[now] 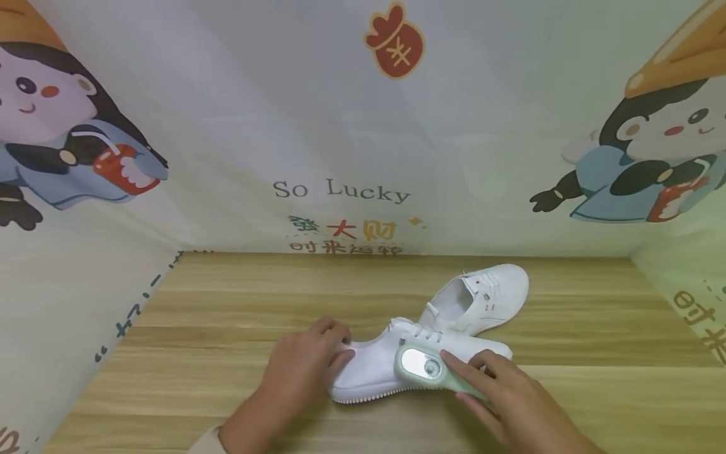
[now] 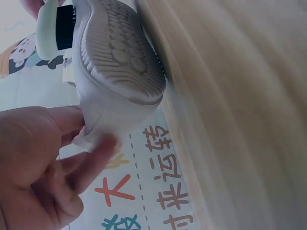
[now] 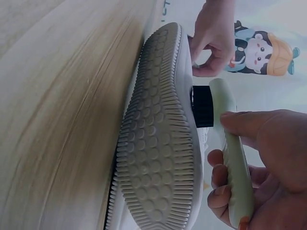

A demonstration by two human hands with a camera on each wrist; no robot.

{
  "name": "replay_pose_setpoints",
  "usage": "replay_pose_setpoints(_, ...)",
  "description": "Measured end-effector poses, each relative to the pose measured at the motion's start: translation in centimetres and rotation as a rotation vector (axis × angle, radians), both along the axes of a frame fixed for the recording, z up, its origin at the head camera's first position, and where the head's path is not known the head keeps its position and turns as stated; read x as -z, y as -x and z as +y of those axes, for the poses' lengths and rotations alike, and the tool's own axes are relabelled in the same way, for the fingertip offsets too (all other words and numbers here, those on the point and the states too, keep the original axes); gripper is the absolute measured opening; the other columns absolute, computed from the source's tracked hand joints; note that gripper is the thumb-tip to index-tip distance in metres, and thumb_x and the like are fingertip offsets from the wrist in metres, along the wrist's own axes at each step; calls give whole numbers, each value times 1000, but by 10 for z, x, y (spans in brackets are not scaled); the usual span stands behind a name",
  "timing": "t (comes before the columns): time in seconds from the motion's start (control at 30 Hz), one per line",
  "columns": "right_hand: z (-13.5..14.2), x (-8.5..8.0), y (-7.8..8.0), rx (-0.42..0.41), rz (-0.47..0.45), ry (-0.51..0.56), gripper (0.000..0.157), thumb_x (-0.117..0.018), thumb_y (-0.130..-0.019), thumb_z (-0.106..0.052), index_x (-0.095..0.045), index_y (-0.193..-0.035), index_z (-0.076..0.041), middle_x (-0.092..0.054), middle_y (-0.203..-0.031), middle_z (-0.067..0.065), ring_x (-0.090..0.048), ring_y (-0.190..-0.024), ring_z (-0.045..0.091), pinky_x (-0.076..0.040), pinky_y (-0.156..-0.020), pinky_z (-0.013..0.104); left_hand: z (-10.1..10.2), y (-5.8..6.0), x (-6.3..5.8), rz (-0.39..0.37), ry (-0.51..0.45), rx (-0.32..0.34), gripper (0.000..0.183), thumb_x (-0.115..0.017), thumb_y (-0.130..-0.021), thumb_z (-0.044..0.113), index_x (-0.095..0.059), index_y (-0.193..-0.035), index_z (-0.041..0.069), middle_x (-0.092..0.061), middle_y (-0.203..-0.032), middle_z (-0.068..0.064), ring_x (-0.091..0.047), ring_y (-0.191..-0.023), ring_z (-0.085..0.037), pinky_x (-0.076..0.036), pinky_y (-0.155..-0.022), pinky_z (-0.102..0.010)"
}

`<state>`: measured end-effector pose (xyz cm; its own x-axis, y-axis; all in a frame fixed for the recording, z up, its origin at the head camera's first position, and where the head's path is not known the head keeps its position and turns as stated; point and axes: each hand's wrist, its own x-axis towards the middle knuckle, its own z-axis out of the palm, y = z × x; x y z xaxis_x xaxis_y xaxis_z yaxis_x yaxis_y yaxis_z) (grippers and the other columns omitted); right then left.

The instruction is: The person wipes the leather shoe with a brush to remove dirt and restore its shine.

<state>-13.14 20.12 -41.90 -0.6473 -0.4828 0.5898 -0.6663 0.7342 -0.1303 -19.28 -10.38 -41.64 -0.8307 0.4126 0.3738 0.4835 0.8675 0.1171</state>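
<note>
A white sneaker (image 1: 368,366) lies tilted on its side on the wooden surface, its ridged sole (image 3: 153,143) facing the person. My left hand (image 1: 303,362) pinches the heel rim between thumb and fingers, seen close up in the left wrist view, where the heel (image 2: 115,115) points down. In my right hand (image 1: 510,391) is a pale green brush (image 1: 422,366) with a shiny oval on its back. Its black bristles (image 3: 202,106) rest against the sneaker's side, near the laces. The right thumb lies along the brush neck, with the fingers wrapped around the handle (image 3: 237,177).
A second white sneaker (image 1: 482,299) stands behind the first, its toe toward the back right, and the two overlap in the head view. The wood-grain surface (image 1: 198,328) ends at a printed cloth backdrop (image 1: 340,139) that also hangs along both sides.
</note>
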Motion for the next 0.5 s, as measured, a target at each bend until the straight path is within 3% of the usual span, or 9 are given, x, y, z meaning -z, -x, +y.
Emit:
replay_pose_setpoints(0.1, 0, 1, 1, -14, 10, 5, 50, -38, -103, -49, -65, -133, -19, -55, -98, -11, -45, -76, -4, -37, -65, 10, 1, -1, 2, -17, -21, 18, 14, -77, -87, 30, -70, -97, 22, -68, -101, 6, -65, -70, -15, -48, -57, -30)
replay_pose_setpoints(0.2, -1, 2, 1, -25, 15, 1, 49, -39, -104, -48, -64, -135, -19, -54, -98, -11, -43, -76, -5, -36, -64, 10, 1, -2, 5, -24, -53, 82, 14, -76, -86, 15, -71, -99, 21, -66, -105, 4, -66, -72, -14, -49, -58, -27)
replay_pose_setpoints(0.37, -3, 1, 6, -28, 50, 4, 49, -36, -105, -47, -64, -135, -19, -54, -98, -11, -45, -76, -2, -37, -64, 11, 0, -2, 5, 17, -28, 167, 42, -75, -70, -7, -71, -103, 18, -65, -112, 1, -65, -69, -16, -51, -59, -27)
replay_pose_setpoints(0.43, -4, 0, 8, -26, 70, 7, 50, -34, -105, -47, -64, -134, -19, -55, -99, -11, -45, -76, -2, -37, -63, 11, 0, -2, 3, -1, -16, 170, 39, -73, -76, -3, -71, -108, 19, -65, -114, 1, -66, -70, -16, -52, -61, -29)
replay_pose_setpoints(0.5, -4, -2, 9, -21, 82, 7, 51, -33, -106, -47, -65, -133, -19, -55, -99, -11, -46, -76, -1, -37, -62, 12, 0, -4, 1, -59, 0, 168, 33, -71, -87, 12, -69, -119, 20, -64, -119, 0, -68, -79, -18, -55, -68, -34)
